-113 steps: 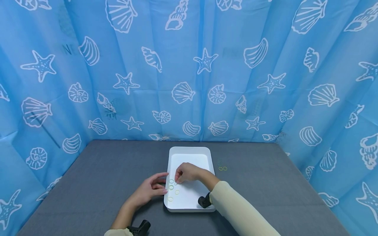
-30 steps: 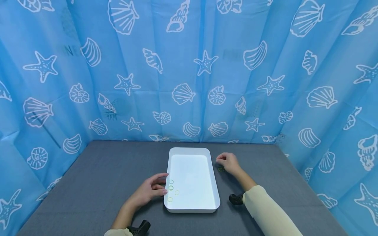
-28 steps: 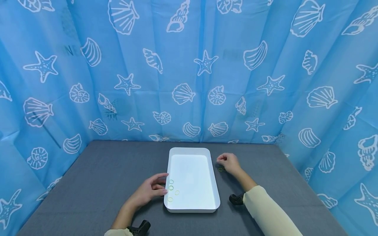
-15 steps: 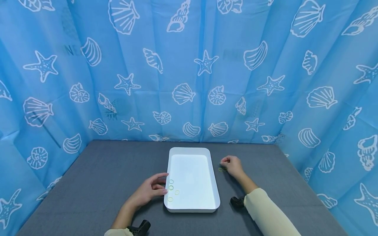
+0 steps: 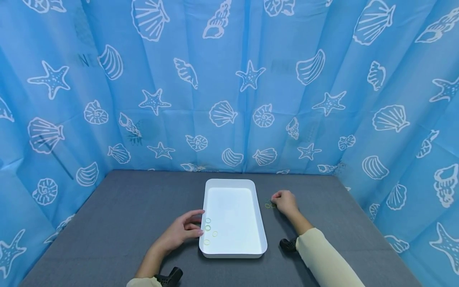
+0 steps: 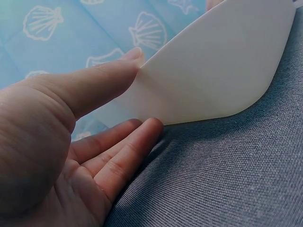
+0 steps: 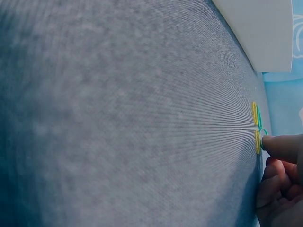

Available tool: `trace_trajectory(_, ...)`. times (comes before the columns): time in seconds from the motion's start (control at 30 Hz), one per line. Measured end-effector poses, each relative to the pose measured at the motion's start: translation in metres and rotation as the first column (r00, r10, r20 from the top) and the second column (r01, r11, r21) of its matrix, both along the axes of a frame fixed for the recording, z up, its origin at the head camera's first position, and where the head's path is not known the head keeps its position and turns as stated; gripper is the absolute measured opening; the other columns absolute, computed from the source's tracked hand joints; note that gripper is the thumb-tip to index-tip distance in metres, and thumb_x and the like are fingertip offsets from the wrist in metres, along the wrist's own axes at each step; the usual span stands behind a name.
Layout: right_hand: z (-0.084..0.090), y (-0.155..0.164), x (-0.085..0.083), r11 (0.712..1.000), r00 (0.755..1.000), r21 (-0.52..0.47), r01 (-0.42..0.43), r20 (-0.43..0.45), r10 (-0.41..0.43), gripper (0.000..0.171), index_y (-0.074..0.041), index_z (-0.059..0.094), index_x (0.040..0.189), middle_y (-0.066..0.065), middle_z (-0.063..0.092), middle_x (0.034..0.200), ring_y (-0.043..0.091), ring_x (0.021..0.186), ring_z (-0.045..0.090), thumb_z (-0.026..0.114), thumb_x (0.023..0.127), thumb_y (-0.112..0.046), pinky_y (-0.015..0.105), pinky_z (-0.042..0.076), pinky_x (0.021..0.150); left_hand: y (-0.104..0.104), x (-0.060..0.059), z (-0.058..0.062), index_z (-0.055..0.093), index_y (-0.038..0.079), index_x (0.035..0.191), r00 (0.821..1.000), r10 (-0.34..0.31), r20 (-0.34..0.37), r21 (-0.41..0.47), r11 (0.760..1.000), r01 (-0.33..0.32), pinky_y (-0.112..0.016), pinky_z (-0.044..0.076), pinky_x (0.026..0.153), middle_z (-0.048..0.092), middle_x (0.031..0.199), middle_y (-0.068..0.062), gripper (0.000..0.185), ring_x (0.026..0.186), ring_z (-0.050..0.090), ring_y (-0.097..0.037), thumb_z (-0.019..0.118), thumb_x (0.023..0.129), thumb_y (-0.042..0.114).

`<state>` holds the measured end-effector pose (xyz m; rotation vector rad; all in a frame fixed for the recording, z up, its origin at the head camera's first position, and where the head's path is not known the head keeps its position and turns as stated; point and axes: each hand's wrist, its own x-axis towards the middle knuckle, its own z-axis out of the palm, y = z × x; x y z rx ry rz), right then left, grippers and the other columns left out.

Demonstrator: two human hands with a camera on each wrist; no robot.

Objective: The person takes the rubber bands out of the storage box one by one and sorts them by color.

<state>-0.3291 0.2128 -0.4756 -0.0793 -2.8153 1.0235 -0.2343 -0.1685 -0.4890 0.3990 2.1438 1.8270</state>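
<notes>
My left hand (image 5: 177,232) is at the left side of a white tray (image 5: 259,239); in the left wrist view its thumb lies at the rim and its fairly straight fingers touch the outer wall. To the right of the tray, my right hand (image 5: 286,202) has curled fingers low at the grey cloth. In the right wrist view its thumb and finger pinch the edge of a green rubber band (image 7: 265,132). Right beside it lie two yellow rubber bands (image 7: 254,112) and another green band (image 7: 259,118).
Inside the tray, near its left wall, are several thin bands, among them a green band (image 5: 208,227) and a yellow band (image 5: 215,234). Grey cloth (image 5: 143,199) covers the table. Behind it hangs a blue curtain (image 5: 229,139) with white shells.
Earlier, my right hand was over the bands inside the tray. It has since come out to the right, then shifted slightly right and nearer among the loose bands. My left hand has stayed put.
</notes>
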Motion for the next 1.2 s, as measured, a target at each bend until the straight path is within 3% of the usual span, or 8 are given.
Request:
trace_trajectory(0.67, -0.001, -0.003, -0.005, 0.999, 0.998, 0.018, 0.050, 0.025, -0.050, 0.007, -0.002, 0.070, 0.082, 0.006, 0.066, 0.078, 0.022, 0.073, 0.058, 0.069, 0.087, -0.006, 0.040, 0.046, 0.068, 0.000, 0.001, 0.001, 0.042, 0.007, 0.145, 1.000, 0.007, -0.026, -0.023, 1.000, -0.007, -0.036, 0.053, 0.081, 0.053, 0.131, -0.020, 0.066, 0.100, 0.063, -0.025, 0.073, 0.088, 0.019)
trace_trajectory(1.2, 0.013, -0.009, -0.007, 0.977, 0.997, -0.198, 0.082, 0.013, -0.081, 0.014, 0.004, 0.068, 0.098, 0.016, 0.067, 0.094, 0.031, 0.089, 0.061, 0.067, 0.090, -0.007, 0.045, 0.047, 0.077, 0.000, 0.001, 0.002, 0.042, 0.005, 0.145, 1.000, 0.003, -0.023, -0.026, 1.000, -0.004, -0.036, 0.053, 0.081, 0.054, 0.130, -0.020, 0.066, 0.099, 0.063, -0.025, 0.074, 0.088, 0.018)
